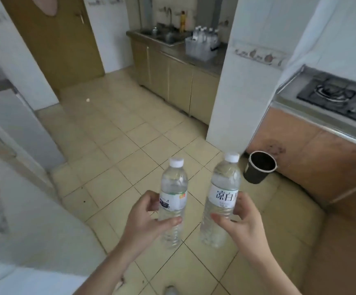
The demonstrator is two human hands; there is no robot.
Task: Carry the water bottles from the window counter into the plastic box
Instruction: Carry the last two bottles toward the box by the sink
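Head view. Containers first: you have a clear plastic box (200, 48) far ahead on the steel counter (207, 64) beside the sink (162, 36). Several white-capped water bottles (205, 35) stand upright inside it; their count cannot be told at this range. A black round bucket (259, 167) sits on the tiled floor (117, 145) near the right-hand cabinet, and nothing can be made out inside it.

Your left hand (145, 222) is closed around the lower body of a clear plastic water bottle with a white cap and a white-and-green label (174, 194). Its long axis runs nearly vertical, cap up and away from you.

Your right hand (243, 222) is closed around a second clear plastic water bottle with a white cap and a white label bearing dark printed characters (222, 194). Its long axis leans slightly right, cap up.

Both bottles look full of clear liquid, with ribbed lower sections. They are held side by side, apart, above the floor, well short of the box.
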